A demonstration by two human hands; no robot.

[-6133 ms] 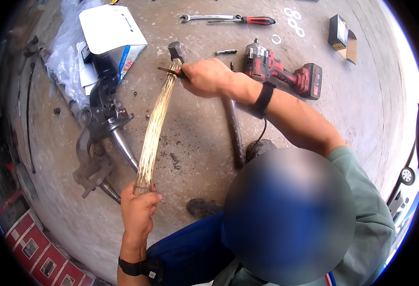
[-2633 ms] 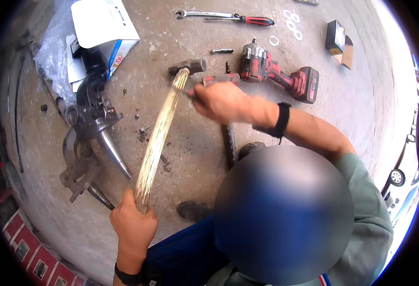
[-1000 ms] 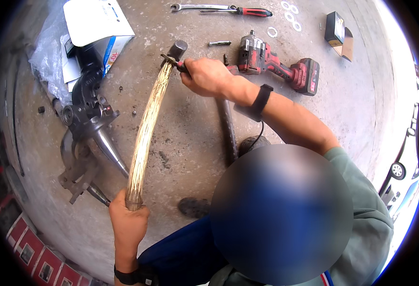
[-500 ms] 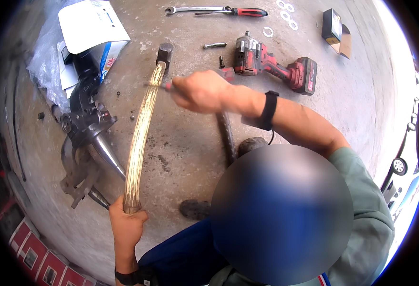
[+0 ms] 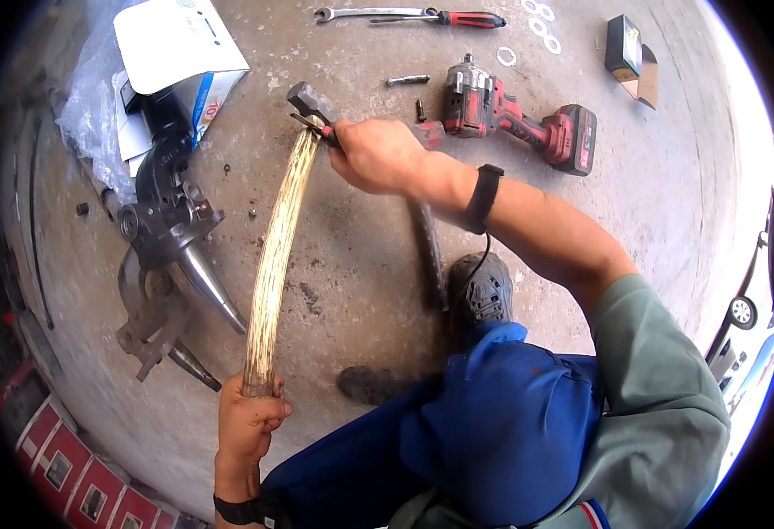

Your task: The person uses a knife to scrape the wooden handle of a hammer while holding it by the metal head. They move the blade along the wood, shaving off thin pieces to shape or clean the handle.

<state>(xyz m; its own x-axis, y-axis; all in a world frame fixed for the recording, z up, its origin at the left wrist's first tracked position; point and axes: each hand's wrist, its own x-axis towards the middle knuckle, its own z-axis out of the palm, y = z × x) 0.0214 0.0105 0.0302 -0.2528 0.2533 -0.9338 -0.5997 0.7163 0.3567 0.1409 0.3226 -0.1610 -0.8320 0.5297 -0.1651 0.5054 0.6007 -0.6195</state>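
Observation:
My left hand [image 5: 250, 411] is closed round the lower end of a pale, splintered wooden handle [image 5: 277, 247], which slants up to a dark steel hammer head [image 5: 309, 99]. My right hand [image 5: 383, 157] grips a small blade tool [image 5: 316, 125] with a red and dark grip, held across the handle just below the head. Behind that hand lies another tool with a red head [image 5: 429, 132] and a dark shaft [image 5: 431, 256]. To the left lie a black steel knuckle [image 5: 167, 225] with a shiny tapered spindle [image 5: 211, 282] and an older, rusty one [image 5: 153, 331].
On the concrete floor [image 5: 687, 176] are a red impact wrench [image 5: 524, 128], a spanner [image 5: 369, 14], a screwdriver [image 5: 471, 18], bolts [image 5: 409, 79], washers [image 5: 541, 26], a small box [image 5: 625, 57] and an opened carton [image 5: 175, 44] with plastic wrap. My boots [image 5: 484, 291] are below.
Since half a second ago my right hand and blade have moved up the handle toward the head. My left hand and the handle have shifted slightly rightward.

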